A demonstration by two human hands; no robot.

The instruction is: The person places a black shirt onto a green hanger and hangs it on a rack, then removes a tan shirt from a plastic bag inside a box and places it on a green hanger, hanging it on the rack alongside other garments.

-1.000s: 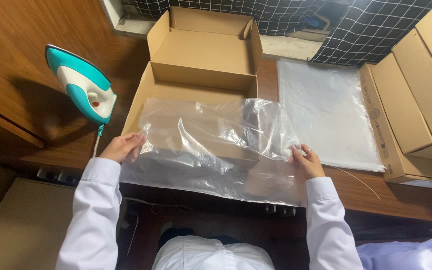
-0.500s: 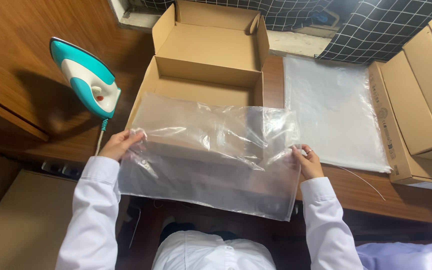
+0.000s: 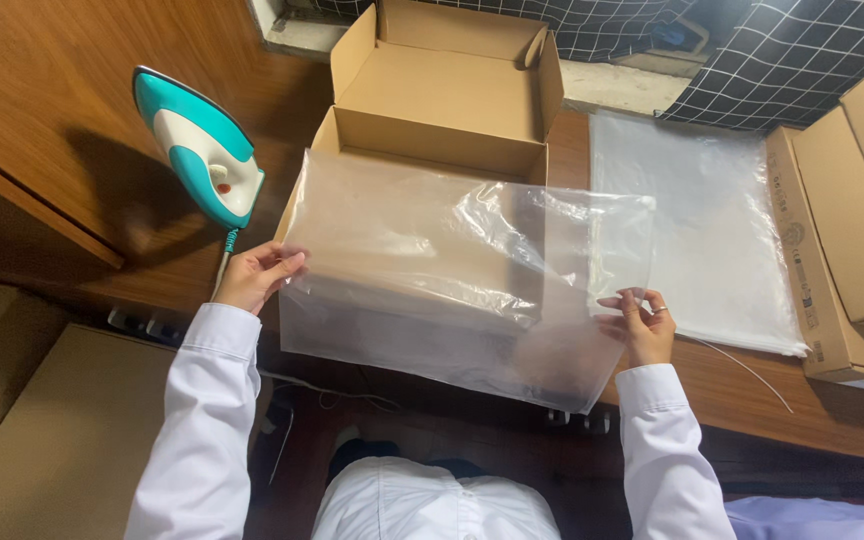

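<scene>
I have the clear plastic bag [image 3: 452, 270] stretched over the open cardboard box [image 3: 442, 110], left hand [image 3: 252, 278] and right hand [image 3: 637, 325] each pinching a side edge, and I'd judge even tension matters so it stays flat.

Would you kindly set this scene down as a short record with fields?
Left hand: grips the left edge of the clear bag
Right hand: pinches the bag's right edge
Bag: held spread out and lifted, in front of the open box
Box: cardboard, lid flipped back, on the wooden table
Iron: teal and white, to the left of the box
Bag stack: flat on the table, to the right of the box
Closed boxes: at the far right
</scene>
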